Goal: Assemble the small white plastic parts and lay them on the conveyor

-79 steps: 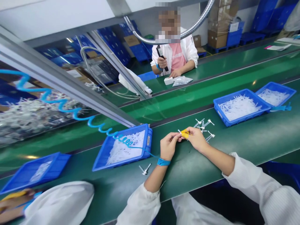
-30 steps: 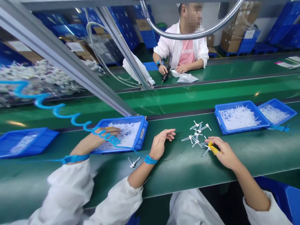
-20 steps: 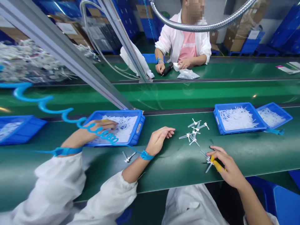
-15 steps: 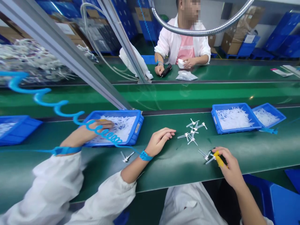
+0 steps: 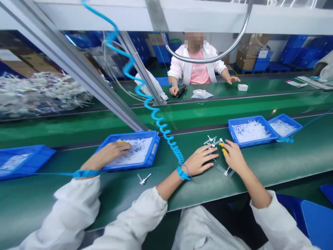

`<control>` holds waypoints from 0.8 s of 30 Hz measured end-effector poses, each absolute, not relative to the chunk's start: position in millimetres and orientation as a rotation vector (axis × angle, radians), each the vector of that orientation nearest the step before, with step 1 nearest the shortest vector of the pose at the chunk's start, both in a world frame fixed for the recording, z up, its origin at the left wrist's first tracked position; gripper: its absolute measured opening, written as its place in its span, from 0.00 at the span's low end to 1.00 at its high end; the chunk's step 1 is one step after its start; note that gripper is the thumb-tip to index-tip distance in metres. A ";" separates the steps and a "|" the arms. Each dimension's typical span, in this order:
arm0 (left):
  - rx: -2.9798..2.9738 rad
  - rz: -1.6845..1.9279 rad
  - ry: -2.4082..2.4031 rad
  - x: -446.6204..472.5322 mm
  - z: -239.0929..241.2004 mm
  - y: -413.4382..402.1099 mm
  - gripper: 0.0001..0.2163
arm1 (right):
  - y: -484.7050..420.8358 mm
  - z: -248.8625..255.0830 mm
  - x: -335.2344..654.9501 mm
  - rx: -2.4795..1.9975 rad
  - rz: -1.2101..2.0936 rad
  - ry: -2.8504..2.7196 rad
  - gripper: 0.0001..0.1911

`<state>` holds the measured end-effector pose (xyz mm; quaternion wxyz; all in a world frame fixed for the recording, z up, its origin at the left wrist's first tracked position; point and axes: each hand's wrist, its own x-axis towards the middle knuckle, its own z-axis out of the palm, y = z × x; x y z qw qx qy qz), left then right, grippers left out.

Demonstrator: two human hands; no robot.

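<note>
Over a loose cluster of small white plastic pieces with thin arms, my left hand lies palm down with fingers spread, a blue strap on its wrist. My right hand has yellow covers on its thumb and a finger. Those fingertips are apart, close to a white piece at the cluster's right edge, and I see nothing held between them. Below my right hand lie more white pieces on the green bench. My left hand hides part of the cluster.
A co-worker's hand reaches into a blue tray of white parts on the left. Blue trays stand at back right. A coiled blue cord runs to my left wrist. Another person sits opposite.
My left hand has moved right onto the cluster and spread its fingers. My right hand has moved up and left from the nearer pieces, which lie on the bench. The coiled cord has swung right.
</note>
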<state>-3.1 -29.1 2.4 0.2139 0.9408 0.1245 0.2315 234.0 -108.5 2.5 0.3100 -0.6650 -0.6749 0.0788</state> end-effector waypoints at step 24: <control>2.418 1.059 0.470 1.4 -3.5 -41.2 0.08 | -160.6 24.3 195.2 -1.316 1.113 -1.027 0.15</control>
